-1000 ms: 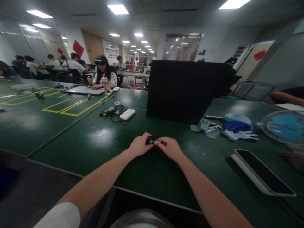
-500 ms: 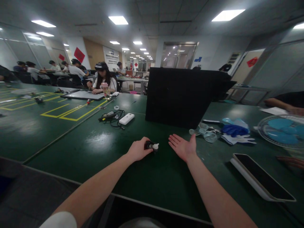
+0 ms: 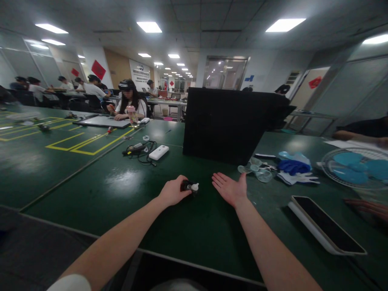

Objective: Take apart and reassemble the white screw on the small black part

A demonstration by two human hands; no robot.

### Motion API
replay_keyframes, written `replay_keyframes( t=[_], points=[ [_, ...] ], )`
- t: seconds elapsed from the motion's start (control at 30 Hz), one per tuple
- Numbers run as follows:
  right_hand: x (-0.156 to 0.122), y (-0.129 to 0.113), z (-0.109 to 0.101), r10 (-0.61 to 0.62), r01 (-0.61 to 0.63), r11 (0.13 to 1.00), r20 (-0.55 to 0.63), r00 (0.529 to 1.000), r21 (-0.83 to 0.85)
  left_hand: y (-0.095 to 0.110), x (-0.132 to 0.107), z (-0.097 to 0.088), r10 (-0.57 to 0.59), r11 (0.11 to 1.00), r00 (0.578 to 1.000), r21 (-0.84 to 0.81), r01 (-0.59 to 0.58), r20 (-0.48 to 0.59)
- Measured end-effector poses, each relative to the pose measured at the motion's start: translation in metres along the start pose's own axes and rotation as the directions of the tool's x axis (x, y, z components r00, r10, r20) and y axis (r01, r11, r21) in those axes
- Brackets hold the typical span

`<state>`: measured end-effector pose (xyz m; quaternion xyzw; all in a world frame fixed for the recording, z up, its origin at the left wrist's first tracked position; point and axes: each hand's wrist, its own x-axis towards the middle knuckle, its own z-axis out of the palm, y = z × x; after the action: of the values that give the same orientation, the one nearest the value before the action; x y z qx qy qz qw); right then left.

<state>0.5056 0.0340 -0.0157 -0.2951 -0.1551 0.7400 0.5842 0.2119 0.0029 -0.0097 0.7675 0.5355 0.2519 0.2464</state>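
Note:
Just above the green tabletop or resting on it, a small black object with a white spout-like piece point(image 3: 195, 187) on its right end is gripped by my left hand point(image 3: 175, 190). The fingers wrap over its far side with the thumb in front, so much of it is hidden and its kind is unclear. My right hand point(image 3: 229, 189) lies palm up to the right, fingers stretched out and nothing in it. A gap of bare tabletop separates it from the black object.
A large black box-like panel point(image 3: 221, 125) stands beyond my hands. On the left are a white power bank point(image 3: 159, 152) and tangled black cables point(image 3: 139, 149). To the right lie clear plastic pieces point(image 3: 263, 174), gloves point(image 3: 295, 171), a fan point(image 3: 354, 165) and a phone-like slab point(image 3: 329, 224); another person's hand point(image 3: 368, 208) is beyond.
The whole view has shifted slightly, so things appear a little further left. Both hands keep the same pose, the left one still around the black object.

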Motion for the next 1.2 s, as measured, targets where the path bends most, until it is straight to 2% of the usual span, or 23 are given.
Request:
replay_keyframes(
  t=[0.57,1.2],
  points=[
    [-0.005,0.003,0.008,-0.013,0.013,0.998,-0.006,1.0,-0.059,0.004,-0.002,-0.007,-0.025,1.0,0.999,-0.012,0.025,0.025],
    [0.0,0.004,0.004,-0.009,0.008,0.995,-0.014,1.0,-0.096,0.006,-0.004,-0.01,-0.036,0.999,0.999,-0.026,0.037,0.036]
  ],
)
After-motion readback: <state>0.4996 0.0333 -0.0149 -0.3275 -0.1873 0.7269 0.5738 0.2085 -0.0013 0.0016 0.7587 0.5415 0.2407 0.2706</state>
